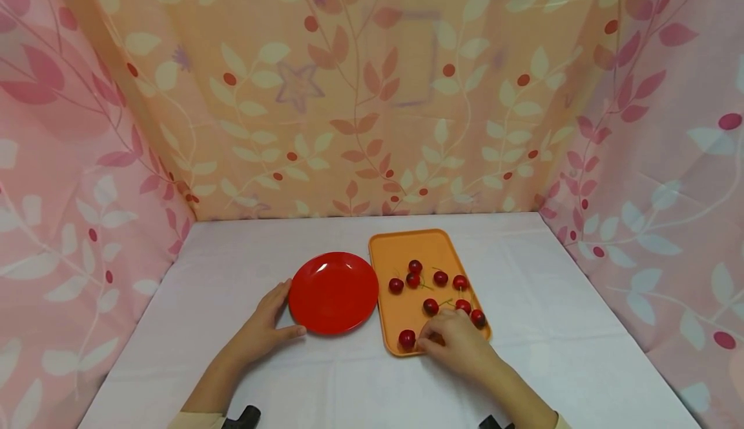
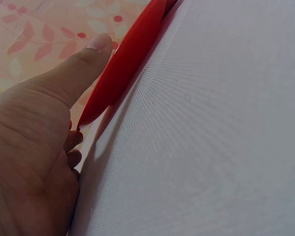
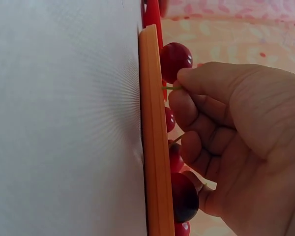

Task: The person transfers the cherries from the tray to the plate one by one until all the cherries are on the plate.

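The red plate (image 1: 333, 294) lies left of the orange tray (image 1: 411, 246). My left hand (image 1: 265, 327) rests at the plate's left rim, thumb and fingers spread; in the left wrist view the thumb of that hand (image 2: 44, 113) lies along the plate's edge (image 2: 123, 64). Over the tray's near end, my right hand (image 1: 457, 344) pinches a thin green stem between thumb and forefinger. The cherry (image 1: 407, 338) beside those fingertips stays low at the tray; the right wrist view shows this cherry (image 3: 176, 62) next to the pinching hand (image 3: 246, 118).
Several other dark red cherries (image 1: 440, 278) with stems lie spread over the tray, some close to its right edge. A white cloth (image 1: 244, 248) covers the table, and patterned curtains (image 1: 360, 93) stand behind it and on both sides.
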A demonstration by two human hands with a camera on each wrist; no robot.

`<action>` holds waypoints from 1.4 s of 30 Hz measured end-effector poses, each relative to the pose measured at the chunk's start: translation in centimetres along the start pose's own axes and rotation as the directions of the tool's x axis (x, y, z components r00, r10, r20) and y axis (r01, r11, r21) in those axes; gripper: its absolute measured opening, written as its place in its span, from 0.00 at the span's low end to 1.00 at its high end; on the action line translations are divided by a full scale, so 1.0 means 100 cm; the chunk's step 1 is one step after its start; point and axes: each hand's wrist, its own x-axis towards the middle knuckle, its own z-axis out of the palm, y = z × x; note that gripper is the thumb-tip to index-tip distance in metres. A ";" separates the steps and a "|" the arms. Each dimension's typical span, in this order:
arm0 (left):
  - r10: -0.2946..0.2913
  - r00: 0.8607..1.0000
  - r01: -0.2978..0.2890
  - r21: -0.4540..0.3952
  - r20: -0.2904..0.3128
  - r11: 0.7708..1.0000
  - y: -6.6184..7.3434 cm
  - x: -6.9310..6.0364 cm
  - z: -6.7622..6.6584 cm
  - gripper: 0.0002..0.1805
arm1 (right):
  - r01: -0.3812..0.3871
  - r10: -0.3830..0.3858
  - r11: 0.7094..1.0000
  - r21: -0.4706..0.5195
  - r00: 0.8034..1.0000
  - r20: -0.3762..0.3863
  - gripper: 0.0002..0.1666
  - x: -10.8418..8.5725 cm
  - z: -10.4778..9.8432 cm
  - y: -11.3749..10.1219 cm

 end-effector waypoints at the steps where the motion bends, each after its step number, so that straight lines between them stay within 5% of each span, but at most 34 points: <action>1: -0.001 1.000 0.001 0.005 0.000 1.000 0.000 0.000 0.000 0.64 | -0.008 0.008 1.000 0.018 1.000 -0.003 0.05 0.000 -0.001 -0.001; 15: -0.024 1.000 0.024 0.012 -0.004 1.000 -0.007 -0.002 0.005 0.60 | -0.069 0.071 0.992 0.106 0.997 -0.011 0.07 -0.004 0.007 0.004; 23: 0.036 0.998 -0.034 0.042 -0.047 0.999 -0.004 0.004 0.000 0.57 | -0.009 0.020 0.992 0.127 0.996 -0.088 0.09 0.003 -0.001 0.000; 32: 0.021 1.000 -0.021 0.036 -0.011 0.999 -0.004 0.005 0.000 0.58 | 0.103 -0.079 0.982 0.157 0.985 -0.153 0.10 0.004 -0.005 -0.001; 42: 0.018 0.999 -0.018 0.011 -0.028 1.000 -0.002 0.001 0.003 0.58 | 0.097 -0.075 0.985 0.146 0.986 -0.150 0.05 0.018 -0.027 -0.008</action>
